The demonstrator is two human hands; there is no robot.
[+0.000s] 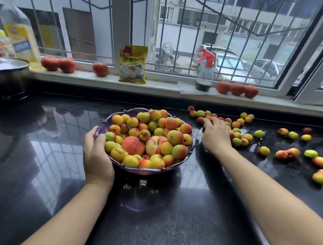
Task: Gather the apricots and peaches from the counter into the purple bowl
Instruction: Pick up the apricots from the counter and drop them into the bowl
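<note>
**Counter status: bowl heaped, loose fruit still on the right**

Surface: black polished stone counter [43, 153], glossy enough to mirror the window bars. Wet patches show among the loose fruit on the right.

Purple bowl [170, 165] sits mid-counter, scalloped rim, heaped with small yellow-red apricots [175, 137] and two larger peaches [133, 145] near the front.

Left hand [97, 156] grips the bowl's left rim: thumb hooked over the edge and touching fruit inside, fingers wrapped under the outside wall.

Right hand [215, 135] lies palm down just right of the bowl, on a cluster of loose apricots [237, 138]. Fingers are bent over the fruit, fingertips hidden behind them; can't tell if it actually holds any.

More apricots scattered [264, 151] further right, well apart from the bowl, out to the frame edge.

Room: white windowsill [158, 86] runs along the back of the counter. On it, left to right: oil bottle [19, 32], three tomatoes [66, 65], a yellow food packet [133, 64] standing upright, a spray bottle [205, 76] with red trigger on a paper sheet, then three more red tomatoes [237, 89]. A dark pot with a lid [8, 71] sits at the far left of the counter. The window has metal bars; parked cars [229, 64] and a grey building are visible outside.
</note>
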